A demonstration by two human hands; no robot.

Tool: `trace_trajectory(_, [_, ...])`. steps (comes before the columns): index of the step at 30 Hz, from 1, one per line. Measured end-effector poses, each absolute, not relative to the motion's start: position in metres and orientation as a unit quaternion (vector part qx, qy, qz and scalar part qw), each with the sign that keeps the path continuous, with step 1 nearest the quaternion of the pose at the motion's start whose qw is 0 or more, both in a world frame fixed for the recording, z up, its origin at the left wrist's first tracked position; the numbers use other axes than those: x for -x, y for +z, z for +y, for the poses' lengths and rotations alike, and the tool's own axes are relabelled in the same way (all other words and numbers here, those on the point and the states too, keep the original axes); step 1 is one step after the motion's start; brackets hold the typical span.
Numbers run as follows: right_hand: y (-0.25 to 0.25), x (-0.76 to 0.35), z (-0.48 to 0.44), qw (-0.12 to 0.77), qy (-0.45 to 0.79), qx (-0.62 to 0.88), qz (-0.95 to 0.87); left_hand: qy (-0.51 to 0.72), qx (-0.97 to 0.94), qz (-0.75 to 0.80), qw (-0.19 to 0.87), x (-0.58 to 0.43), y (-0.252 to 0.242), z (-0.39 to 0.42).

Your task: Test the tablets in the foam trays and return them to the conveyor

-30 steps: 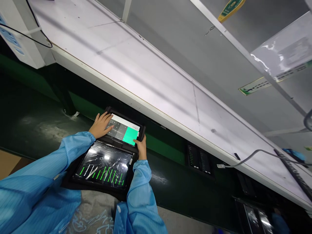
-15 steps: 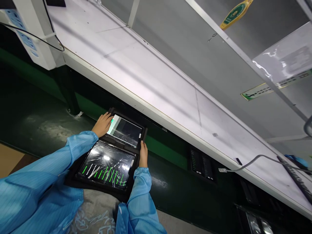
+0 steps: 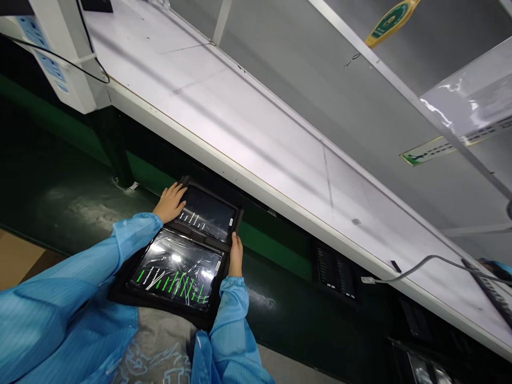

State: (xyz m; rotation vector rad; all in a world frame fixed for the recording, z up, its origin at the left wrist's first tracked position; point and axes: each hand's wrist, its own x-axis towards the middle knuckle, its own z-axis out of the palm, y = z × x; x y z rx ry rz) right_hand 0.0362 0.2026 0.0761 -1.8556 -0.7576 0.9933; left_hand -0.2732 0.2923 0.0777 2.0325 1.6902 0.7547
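A black foam tray (image 3: 160,305) lies across my lap with two tablets in it. The near tablet (image 3: 160,261) has crinkled clear film on it and shows rows of green and white text. White text stands on the dark screen of the far tablet (image 3: 212,211). At that tablet's left end rests my left hand (image 3: 171,202), fingers stretched over the edge of the screen. My right hand (image 3: 236,255) closes on the tray's right edge, its thumb on top and the other fingers mostly hidden beneath.
A long white bench (image 3: 240,122) runs diagonally beyond the tray. Under it another black tray (image 3: 335,271) holds devices with lit text. A grey cable (image 3: 416,262) with a plug lies over the bench edge. A power strip (image 3: 46,56) is fixed at the upper left.
The far tablet's screen went from a partly white and grey picture to a dark one with white text. Both hands stay nearly where they were; the view has shifted slightly.
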Motion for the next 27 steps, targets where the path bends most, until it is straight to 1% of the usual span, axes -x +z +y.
trace_trajectory(9, [0.078,-0.036,0.201,0.433,0.412,0.742,-0.303,0.28,-0.709,0.613,0.208,0.273,0.076,0.294])
trace_trajectory(15, [0.081,-0.036,0.167,0.435,0.433,0.719,-0.327,0.311,-0.671,0.637,0.218,0.28,0.063,0.287])
trace_trajectory(18, [0.082,-0.039,0.14,0.423,0.432,0.72,-0.34,0.329,-0.646,0.647,0.236,0.293,0.053,0.258])
trace_trajectory(22, [0.087,-0.038,0.112,0.408,0.421,0.728,-0.356,0.342,-0.631,0.644,0.265,0.312,0.042,0.192])
trace_trajectory(24, [0.089,-0.034,0.104,0.382,0.391,0.741,-0.39,0.346,-0.619,0.647,0.281,0.322,0.04,0.16])
trace_trajectory(27, [0.088,-0.025,0.098,0.327,0.313,0.773,-0.445,0.347,-0.591,0.651,0.327,0.334,0.041,0.131])
